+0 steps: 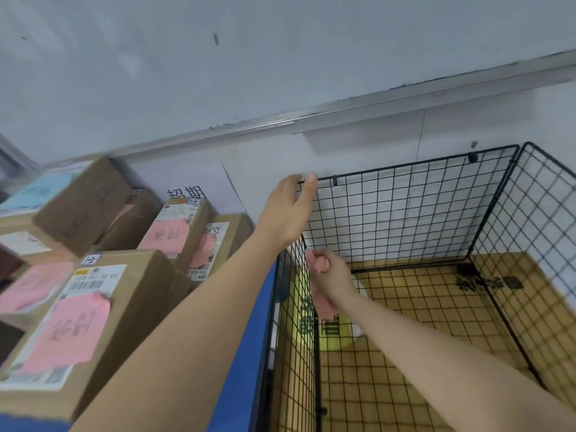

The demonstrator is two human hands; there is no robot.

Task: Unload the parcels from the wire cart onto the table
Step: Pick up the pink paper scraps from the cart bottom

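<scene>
Two hands are in view, both working at the near left corner of the wire cart (405, 210). The left hand (288, 213) reaches up to the cart's top rail; its fingers (310, 182) are hooked over the top wire at the corner, grasping it. The right hand (332, 274) is inside the cart, just beside the left side panel. Its fingers are clenched around a crumpled pink sheet (318, 261), which runs down from the fist toward the cart bottom. Whether the sheet is fixed to anything below cannot be told.

One yellow-green parcel (335, 336) lies low in the cart against the left panel, directly beneath the right hand and partly hidden by the forearm and the wire grid. Dark printing shows on it but is not readable. Tan floor tiles (420, 322) show through the mesh elsewhere in the cart.

To the left of the cart stands the blue-edged surface (246, 353), touching or just beside the cart's side panel. Several cardboard boxes (149, 285) are packed closely on it, some stacked. Most carry white shipping labels and handwritten pink notes (71, 332). A paper sign (193, 185) with printed characters hangs on the wall behind the boxes.
</scene>
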